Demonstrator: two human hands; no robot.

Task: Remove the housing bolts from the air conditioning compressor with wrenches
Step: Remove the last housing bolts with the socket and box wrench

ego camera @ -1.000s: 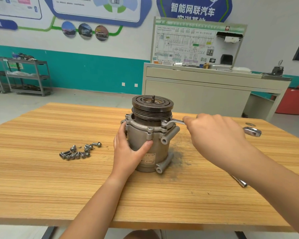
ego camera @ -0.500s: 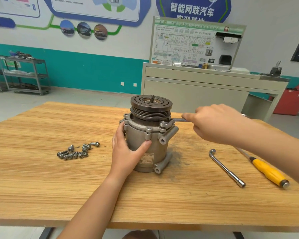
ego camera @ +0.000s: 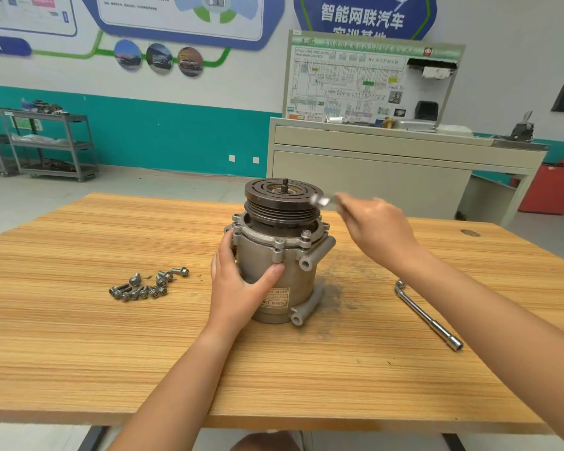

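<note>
Clasping the round metal compressor (ego camera: 295, 276), my left hand (ego camera: 238, 283) curls; my right hand (ego camera: 375, 229) pinches a shiny wrench (ego camera: 321, 200).

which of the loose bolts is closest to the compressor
The bolt at the right end of the pile, lying on its side, apart from the clustered rest.

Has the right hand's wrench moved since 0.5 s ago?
Yes. The blurred silver wrench in the right hand has risen off the grey compressor's flange bolt, now level with the dark grooved pulley.
</note>
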